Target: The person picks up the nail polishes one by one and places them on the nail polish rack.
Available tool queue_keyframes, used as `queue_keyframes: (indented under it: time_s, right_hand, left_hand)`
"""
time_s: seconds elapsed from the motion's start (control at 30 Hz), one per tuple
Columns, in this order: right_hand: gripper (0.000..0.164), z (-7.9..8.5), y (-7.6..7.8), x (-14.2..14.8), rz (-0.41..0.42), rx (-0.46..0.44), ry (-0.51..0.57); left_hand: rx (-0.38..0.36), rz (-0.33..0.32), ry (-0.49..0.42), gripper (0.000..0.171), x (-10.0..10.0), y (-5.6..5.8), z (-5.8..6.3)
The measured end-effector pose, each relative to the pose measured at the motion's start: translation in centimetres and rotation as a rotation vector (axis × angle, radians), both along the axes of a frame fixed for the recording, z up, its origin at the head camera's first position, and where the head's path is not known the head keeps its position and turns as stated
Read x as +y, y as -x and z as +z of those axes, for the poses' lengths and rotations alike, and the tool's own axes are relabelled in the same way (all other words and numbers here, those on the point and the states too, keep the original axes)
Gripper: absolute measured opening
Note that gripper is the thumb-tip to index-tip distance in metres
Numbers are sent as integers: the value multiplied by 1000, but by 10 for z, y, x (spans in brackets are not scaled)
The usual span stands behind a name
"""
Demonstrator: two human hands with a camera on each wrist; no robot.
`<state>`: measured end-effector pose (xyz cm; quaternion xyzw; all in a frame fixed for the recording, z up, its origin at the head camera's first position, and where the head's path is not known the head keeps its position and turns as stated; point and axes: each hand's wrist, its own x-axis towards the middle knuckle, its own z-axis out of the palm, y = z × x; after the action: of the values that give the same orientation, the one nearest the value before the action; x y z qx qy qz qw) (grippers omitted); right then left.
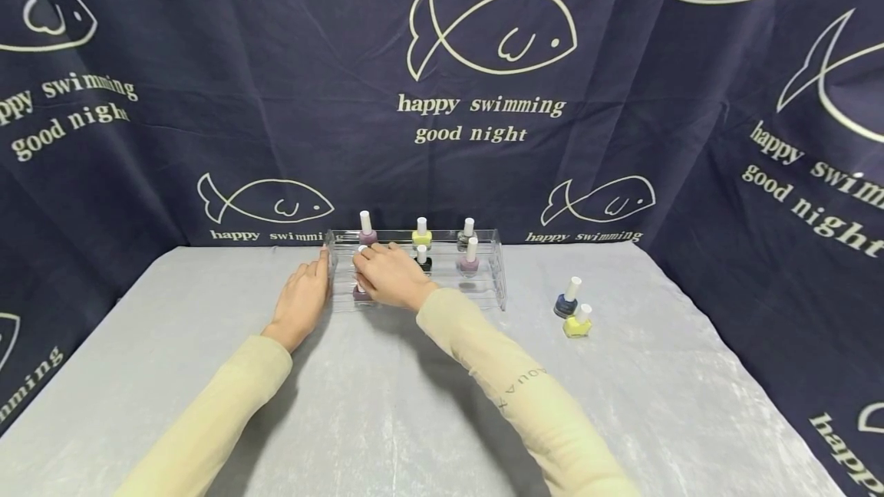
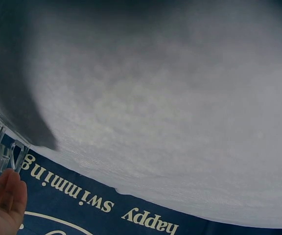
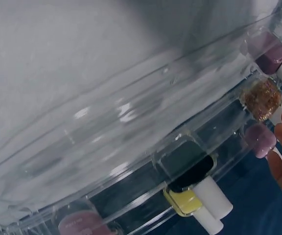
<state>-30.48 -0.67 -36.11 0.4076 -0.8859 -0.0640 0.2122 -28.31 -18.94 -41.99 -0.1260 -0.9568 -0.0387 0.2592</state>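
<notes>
A clear tiered acrylic rack (image 1: 449, 296) holds several nail polish bottles with white caps. My left hand (image 1: 304, 294) rests against the rack's left end with its fingers extended. My right hand (image 1: 392, 276) reaches over the rack's left part, its curled fingers and thumb around the white cap of a purple nail polish bottle (image 3: 269, 53) on the front tier. Behind that bottle stand a glittery copper one (image 3: 262, 99) and a pinkish one (image 3: 260, 140), close to the fingertips. Farther right are a black bottle (image 1: 425, 264) and a mauve bottle (image 1: 469, 264) on the middle tier.
On the back tier stand a yellow bottle (image 1: 421, 238) and a dark bottle (image 1: 465, 239). Right of the rack, a navy bottle (image 1: 565, 305) and another yellow bottle (image 1: 577, 327) sit on the grey cloth-covered table (image 1: 414, 405). Dark blue printed fabric (image 1: 373, 98) hangs behind the rack.
</notes>
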Motion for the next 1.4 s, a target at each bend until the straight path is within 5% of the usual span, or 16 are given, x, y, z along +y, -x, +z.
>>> queue_keyframes:
  time_s: [0.47, 1.4]
  right_hand:
    - [20, 7, -2, 24, -32, 6, 4]
    - [11, -7, -8, 87, 24, 73, 59]
  left_hand:
    - [-20, -15, -18, 56, 0, 0, 0]
    - [-20, 4, -7, 58, 1, 1, -1]
